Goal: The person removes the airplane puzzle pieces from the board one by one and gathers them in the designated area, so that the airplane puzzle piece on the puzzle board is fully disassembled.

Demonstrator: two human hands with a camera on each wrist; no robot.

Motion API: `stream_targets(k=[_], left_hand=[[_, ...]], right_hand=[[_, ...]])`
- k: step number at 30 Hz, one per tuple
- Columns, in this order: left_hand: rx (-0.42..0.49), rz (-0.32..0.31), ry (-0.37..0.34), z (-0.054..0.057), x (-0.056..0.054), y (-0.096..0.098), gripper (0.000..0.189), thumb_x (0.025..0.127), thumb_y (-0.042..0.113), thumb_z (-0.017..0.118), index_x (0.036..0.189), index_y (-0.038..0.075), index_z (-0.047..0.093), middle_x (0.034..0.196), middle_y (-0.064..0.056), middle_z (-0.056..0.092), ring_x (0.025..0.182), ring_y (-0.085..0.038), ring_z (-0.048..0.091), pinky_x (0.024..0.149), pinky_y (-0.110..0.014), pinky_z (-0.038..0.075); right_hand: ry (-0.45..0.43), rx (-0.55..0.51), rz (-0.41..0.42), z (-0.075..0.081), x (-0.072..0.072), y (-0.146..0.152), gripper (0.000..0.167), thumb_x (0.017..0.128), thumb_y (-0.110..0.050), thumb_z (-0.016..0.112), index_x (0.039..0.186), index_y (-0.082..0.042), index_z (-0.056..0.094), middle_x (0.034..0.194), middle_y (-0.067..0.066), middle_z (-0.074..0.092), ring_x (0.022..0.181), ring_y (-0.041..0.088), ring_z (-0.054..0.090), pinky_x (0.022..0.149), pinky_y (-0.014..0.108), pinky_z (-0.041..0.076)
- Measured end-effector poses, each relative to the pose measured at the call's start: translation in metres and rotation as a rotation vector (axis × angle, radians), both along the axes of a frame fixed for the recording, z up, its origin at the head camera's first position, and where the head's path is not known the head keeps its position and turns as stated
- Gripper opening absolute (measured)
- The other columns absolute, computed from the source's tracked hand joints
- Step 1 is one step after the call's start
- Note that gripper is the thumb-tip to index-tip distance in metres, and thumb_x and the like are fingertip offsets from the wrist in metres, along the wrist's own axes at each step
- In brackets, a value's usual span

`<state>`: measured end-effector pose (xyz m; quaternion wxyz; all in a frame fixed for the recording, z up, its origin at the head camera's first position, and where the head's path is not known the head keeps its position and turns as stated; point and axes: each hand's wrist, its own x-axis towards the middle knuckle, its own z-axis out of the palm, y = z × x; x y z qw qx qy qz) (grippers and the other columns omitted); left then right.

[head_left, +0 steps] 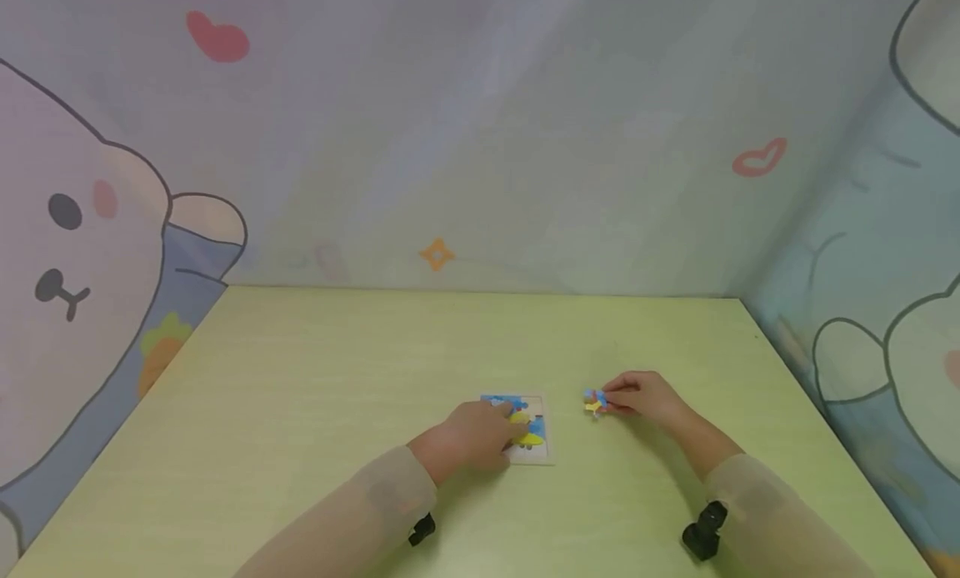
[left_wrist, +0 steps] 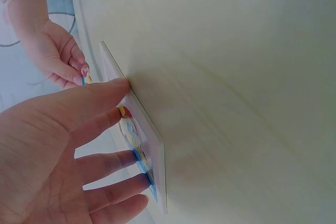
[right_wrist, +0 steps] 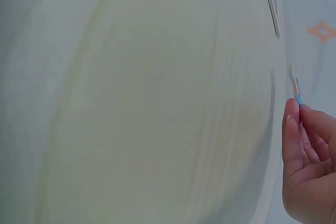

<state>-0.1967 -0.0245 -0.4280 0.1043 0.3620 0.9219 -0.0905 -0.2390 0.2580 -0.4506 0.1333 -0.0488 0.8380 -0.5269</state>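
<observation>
A small jigsaw puzzle board [head_left: 549, 453] with a pale frame and a blue, yellow and white picture lies on the table. My left hand [head_left: 480, 434] rests on its left part and hides some of the picture. In the left wrist view, the fingers [left_wrist: 100, 166] are spread and fairly straight, their tips touching the picture. To the right of the board, my right hand [head_left: 648, 399] pinches a thin puzzle piece [head_left: 595, 403], blue, yellow and red, between thumb and fingers. The right wrist view shows the puzzle piece [right_wrist: 295, 85] edge-on, held apart from the board.
The light yellow-green table [head_left: 337, 353] extends around both hands. Behind it stands a wall [head_left: 480, 144] printed with cartoon figures. Black wrist devices show below both sleeves, one a black mount [head_left: 703, 532] by the right forearm.
</observation>
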Motion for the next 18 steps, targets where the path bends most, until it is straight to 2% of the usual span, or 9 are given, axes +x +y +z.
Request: stream_targets(k=[3,7,18], left_hand=[[0.005,0.016,-0.012,-0.001,0.000,0.000,0.048,0.089,0.029,0.058,0.136,0.033,0.048,0.138,-0.006,0.046,0.115,-0.025,0.051,0.089,-0.035,0.043],[0.016,0.022,-0.024,-0.001,0.000,0.001,0.048,0.089,0.030,0.058,0.136,0.032,0.048,0.139,-0.006,0.045,0.113,-0.026,0.052,0.089,-0.036,0.043],[0.011,0.062,-0.060,0.001,-0.001,0.001,0.052,0.089,0.034,0.059,0.139,0.032,0.044,0.143,-0.005,0.039,0.125,-0.034,0.041,0.096,-0.041,0.039]], right_hand=[[-0.003,-0.010,-0.005,0.001,0.001,0.006,0.023,0.091,-0.002,0.056,0.108,0.014,0.059,0.097,0.016,0.066,0.082,0.018,0.065,0.073,0.030,0.052],[-0.014,-0.021,-0.027,0.000,0.002,0.015,0.024,0.092,-0.001,0.055,0.109,0.015,0.057,0.095,0.014,0.066,0.081,0.014,0.064,0.073,0.029,0.052],[0.000,0.039,-0.056,-0.004,0.005,0.036,0.028,0.092,-0.006,0.057,0.111,0.014,0.057,0.095,0.011,0.066,0.078,0.013,0.063,0.071,0.029,0.052]])
